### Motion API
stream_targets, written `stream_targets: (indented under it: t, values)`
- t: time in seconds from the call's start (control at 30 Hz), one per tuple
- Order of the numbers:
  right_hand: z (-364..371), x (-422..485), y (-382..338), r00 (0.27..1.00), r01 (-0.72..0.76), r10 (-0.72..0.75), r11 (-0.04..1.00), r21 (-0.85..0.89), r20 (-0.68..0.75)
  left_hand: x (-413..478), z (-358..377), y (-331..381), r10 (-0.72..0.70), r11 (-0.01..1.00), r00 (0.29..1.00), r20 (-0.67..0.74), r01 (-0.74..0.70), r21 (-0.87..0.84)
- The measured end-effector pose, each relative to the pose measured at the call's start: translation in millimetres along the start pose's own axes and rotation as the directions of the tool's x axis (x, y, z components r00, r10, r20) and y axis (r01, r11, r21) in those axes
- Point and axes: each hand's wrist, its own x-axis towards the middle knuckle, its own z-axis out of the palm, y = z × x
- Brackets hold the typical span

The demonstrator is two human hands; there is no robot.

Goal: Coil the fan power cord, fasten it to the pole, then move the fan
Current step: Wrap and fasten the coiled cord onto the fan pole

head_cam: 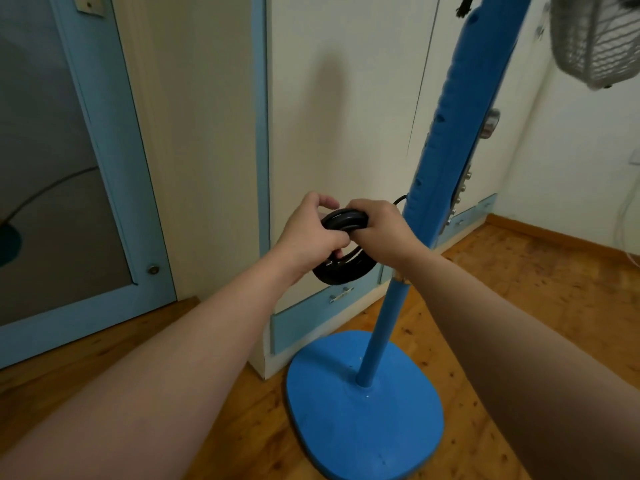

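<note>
Both hands hold the black cord (346,270), wound into a coil, in the air just left of the blue pole (384,327). The left hand (311,233) grips the coil's left side with its fingers curled through the loops. The right hand (377,223) closes over its top right edge. The pole rises from a blue base (363,420) on the wooden floor (536,289), with the fan head (595,39) at upper right.

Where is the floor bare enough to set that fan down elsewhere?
Bare wooden floor lies right of the blue base, out to the skirting board, and left, in front of the glass door. It is crowded by the cabinet: the base sits close to it, and there the left hand and right hand grip the coiled cord beside the pole.
</note>
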Motion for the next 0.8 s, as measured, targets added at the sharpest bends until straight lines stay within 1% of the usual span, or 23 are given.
stream_targets:
  t: [0.07,0.13,0.2,0.23,0.3,0.37,0.47,0.57,0.63,0.67,0.7,0.73,0.8]
  values:
    - [0,-1,0,0.998,-0.045,0.05,0.992,0.115,-0.042,0,0,-1,0.02,0.998,0.999,-0.043,-0.023,-0.061]
    - [0,-1,1,0.987,-0.098,0.127,0.961,0.259,-0.1,-2,0,-4,0.015,0.986,0.998,-0.068,-0.026,-0.163]
    - [-2,-1,3,0.97,-0.13,0.194,0.923,0.363,-0.146,-3,3,-9,0.025,0.971,0.999,-0.049,-0.035,-0.237]
    - [-4,1,4,0.962,-0.14,0.221,0.904,0.404,-0.16,-2,5,-10,0.042,0.968,0.999,-0.032,-0.049,-0.246]
    - [-5,4,5,0.943,-0.168,0.283,0.858,0.485,-0.175,0,13,-13,0.058,0.973,0.998,-0.031,-0.063,-0.222]
    - [-4,7,9,0.921,-0.2,0.351,0.799,0.568,-0.17,5,20,-14,0.04,0.983,0.996,-0.084,-0.054,-0.173]
    - [1,9,19,0.886,-0.221,0.442,0.672,0.706,-0.143,14,25,-12,0.012,0.99,0.993,-0.119,-0.029,-0.139]
    - [9,7,32,0.857,-0.205,0.506,0.511,0.835,-0.099,22,28,-9,0.041,0.999,0.997,-0.06,-0.042,-0.019]
    - [14,4,41,0.861,-0.219,0.505,0.468,0.856,-0.056,26,30,-9,0.031,0.998,0.999,-0.017,-0.03,0.053]
    - [14,3,45,0.873,-0.24,0.487,0.486,0.841,-0.032,28,29,-10,0.017,0.997,1.0,-0.007,-0.016,0.072]
    - [13,2,49,0.886,-0.267,0.463,0.543,0.796,-0.018,30,28,-11,0.003,0.996,1.0,-0.001,-0.003,0.087]
    - [9,2,52,0.903,-0.289,0.43,0.628,0.723,-0.013,33,26,-12,-0.002,0.994,1.0,0.012,0.0,0.107]
    - [-3,3,54,0.944,-0.267,0.329,0.806,0.529,-0.023,40,22,-11,-0.006,0.983,0.998,0.068,-0.006,0.183]
